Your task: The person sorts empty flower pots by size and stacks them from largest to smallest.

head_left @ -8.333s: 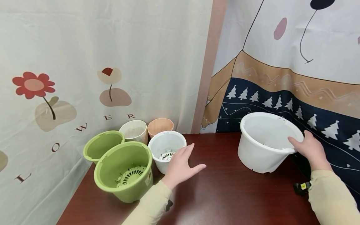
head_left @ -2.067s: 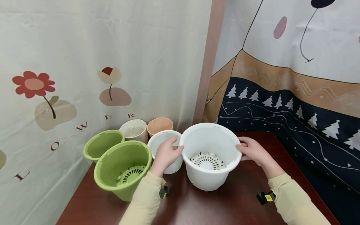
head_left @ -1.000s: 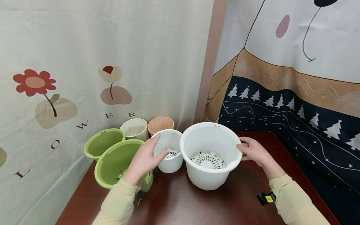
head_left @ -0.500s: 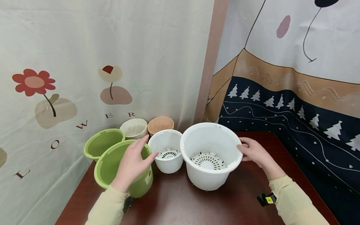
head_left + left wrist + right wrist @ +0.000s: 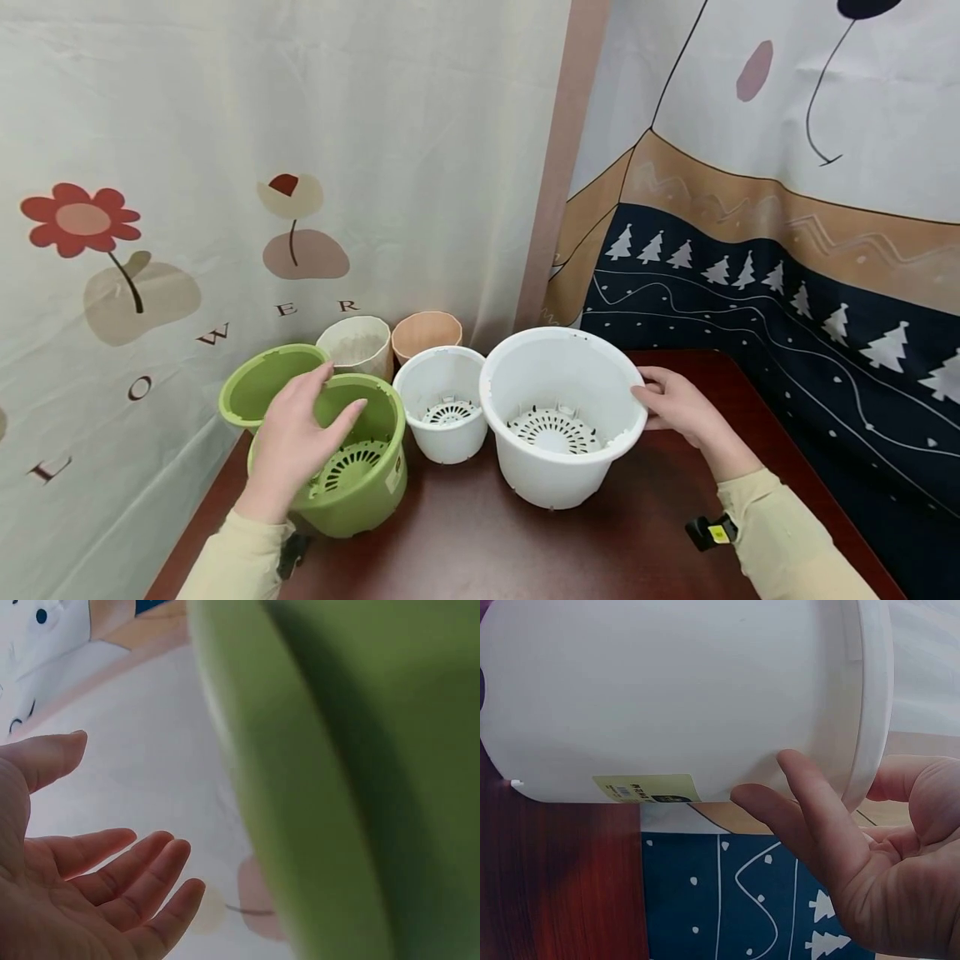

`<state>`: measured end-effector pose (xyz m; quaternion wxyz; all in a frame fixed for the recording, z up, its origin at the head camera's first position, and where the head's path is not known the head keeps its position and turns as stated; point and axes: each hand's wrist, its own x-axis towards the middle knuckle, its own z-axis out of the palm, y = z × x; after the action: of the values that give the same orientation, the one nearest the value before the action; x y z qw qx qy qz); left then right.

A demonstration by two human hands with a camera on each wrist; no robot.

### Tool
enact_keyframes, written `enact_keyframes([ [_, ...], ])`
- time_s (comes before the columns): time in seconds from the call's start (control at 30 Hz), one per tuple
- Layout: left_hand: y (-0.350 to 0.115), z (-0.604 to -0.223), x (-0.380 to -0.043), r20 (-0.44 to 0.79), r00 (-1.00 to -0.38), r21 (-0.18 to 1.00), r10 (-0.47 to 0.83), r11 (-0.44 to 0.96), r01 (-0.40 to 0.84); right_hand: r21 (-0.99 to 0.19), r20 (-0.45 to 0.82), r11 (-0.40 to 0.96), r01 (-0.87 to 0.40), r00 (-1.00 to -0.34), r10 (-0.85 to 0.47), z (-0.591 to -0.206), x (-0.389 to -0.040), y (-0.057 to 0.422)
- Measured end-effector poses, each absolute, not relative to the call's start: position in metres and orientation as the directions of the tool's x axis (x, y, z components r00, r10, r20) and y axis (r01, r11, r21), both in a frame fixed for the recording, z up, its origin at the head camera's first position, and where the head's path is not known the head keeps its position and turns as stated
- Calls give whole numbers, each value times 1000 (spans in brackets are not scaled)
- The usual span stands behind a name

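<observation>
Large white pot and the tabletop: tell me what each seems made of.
Large white pot: probably molded plastic, smooth with a satin finish, judging by its even, rounded rim and slotted base. Tabletop: reddish-brown with a glossy finish, shown by the soft light reflected in it; perhaps varnished wood or wood-look laminate, the pictures leave that open.

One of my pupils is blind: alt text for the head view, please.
A person's right grip holds a large white pot on a table; the open left grip is near a large green pot. A small white pot stands between these, with a smaller green pot, cream pot and peach pot behind.
</observation>
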<state>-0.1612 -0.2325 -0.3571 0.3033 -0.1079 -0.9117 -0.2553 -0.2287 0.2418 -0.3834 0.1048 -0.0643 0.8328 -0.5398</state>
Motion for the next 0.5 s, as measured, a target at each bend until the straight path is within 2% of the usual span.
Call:
enact_keyframes([
  [0.5,-291,-373,-152,506,-855,426,-116,895,131,-911,-102,412,5,-971,-215,-383,-228,241],
])
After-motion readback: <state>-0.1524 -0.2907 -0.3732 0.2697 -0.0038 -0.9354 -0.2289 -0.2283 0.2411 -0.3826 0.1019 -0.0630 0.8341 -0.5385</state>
